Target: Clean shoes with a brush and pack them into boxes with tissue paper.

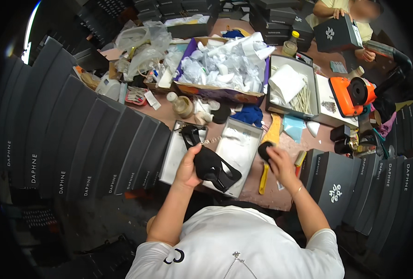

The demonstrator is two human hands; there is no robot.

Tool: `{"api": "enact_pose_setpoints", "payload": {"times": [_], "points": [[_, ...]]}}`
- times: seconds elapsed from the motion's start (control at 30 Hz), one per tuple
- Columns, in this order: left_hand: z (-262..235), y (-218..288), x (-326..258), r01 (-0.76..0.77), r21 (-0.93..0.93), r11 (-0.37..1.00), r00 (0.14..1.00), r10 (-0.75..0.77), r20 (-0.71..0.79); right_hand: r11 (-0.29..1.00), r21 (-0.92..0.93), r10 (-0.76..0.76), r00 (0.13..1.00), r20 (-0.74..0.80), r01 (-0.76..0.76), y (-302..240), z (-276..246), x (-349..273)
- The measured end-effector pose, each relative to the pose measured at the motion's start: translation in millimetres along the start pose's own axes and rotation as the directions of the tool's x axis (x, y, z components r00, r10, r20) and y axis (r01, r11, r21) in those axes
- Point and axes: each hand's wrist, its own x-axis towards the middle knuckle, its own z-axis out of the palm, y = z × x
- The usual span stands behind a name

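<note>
My left hand (188, 168) grips a black strappy shoe (211, 165), held tilted above an open shoebox (243, 160) with a white inside. A light chain or trim shows near the strap. My right hand (282, 167) is closed on a small round black pad (265, 151), to the right of the box and apart from the shoe. Beneath that hand lies a tool with a yellow handle (263, 179). A yellow cloth-like piece (274, 130) is just beyond the pad.
Stacked dark shoeboxes (95, 144) wall the left side; more (334, 186) stand at right. Farther back are a carton of crumpled plastic (183, 86), a glass bottle (183, 108), a box of white sticks (316, 104) and an orange device (346, 95). Another person holds a box (339, 35).
</note>
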Motion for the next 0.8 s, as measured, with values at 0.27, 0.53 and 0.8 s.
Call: {"api": "enact_pose_setpoints", "payload": {"times": [0.27,0.53,0.8], "points": [[16,-39,-14,-0.338,0.757,0.559,0.938,0.133,0.321,0.769,0.602,0.023,0.95,0.31,-0.215,-137,-26,41],[-21,-51,-55,-0.581,0.809,0.095,0.525,0.802,0.283,0.486,0.825,0.245,0.951,0.187,-0.287,-118,12,-18],[-54,-107,-19,0.124,-0.158,0.98,0.986,-0.139,-0.088,0.815,0.577,-0.13,0.986,0.106,0.046,-155,22,-33]]}}
